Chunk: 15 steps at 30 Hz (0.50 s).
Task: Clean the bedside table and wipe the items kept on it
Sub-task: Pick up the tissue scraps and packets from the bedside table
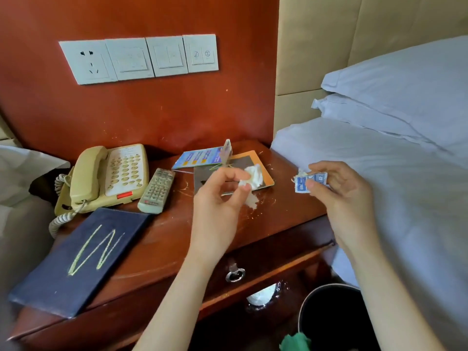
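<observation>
White wipe (250, 179): pinched by left hand (222, 196), crumpled (no clear axis).
Blue sachet (310, 183): right hand (339, 188) grips it, lengthwise left-right.
Tabletop (162, 231): scratched reddish wood, beside bed (379, 173).

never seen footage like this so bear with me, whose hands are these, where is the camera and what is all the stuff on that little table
There is no machine here. A person wears one camera on the head, looking forward and down, so you see their own two bare arms.

The left hand pinches a white wipe. The right hand pinches a torn blue sachet, likely the wipe's wrapper.

On the wooden bedside table lie a cream telephone, a grey remote control, a dark blue folder with a gold W, a blue leaflet and an orange-edged card. White crumbs dot the top.

A bed stands on the right, a black bin below.
</observation>
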{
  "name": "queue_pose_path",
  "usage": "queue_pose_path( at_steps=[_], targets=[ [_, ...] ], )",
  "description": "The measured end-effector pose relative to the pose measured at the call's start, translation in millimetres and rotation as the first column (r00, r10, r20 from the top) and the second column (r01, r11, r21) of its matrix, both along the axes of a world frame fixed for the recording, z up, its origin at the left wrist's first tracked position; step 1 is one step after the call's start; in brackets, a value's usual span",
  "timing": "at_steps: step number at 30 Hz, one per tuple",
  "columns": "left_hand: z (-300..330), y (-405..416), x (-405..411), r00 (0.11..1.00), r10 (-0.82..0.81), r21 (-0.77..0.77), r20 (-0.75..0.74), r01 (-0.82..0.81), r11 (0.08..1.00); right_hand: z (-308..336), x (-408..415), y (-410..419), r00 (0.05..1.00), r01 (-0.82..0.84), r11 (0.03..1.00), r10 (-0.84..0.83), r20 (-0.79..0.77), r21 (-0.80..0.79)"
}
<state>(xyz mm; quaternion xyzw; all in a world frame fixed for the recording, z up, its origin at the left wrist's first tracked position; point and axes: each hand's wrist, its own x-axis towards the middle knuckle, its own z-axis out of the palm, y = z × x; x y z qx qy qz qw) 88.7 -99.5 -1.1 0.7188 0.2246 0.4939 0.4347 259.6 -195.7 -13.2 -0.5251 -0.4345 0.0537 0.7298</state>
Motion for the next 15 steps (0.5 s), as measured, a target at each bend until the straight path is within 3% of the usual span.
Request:
queue_pose_path(
  at_steps=[7,15],
  targets=[
    [-61.3,-53.7,28.0,0.991,-0.103,0.010,-0.085,0.104,0.995,-58.7,1.4,-54.2,0.969,0.248,0.953,-0.244,0.043,-0.172],
    [-121.0,-86.2,56.8,0.902,-0.285,-0.012,-0.325,0.298,0.955,-129.1,11.9,-119.5,0.900,0.422,0.818,-0.430,0.073,-0.392]
  ],
)
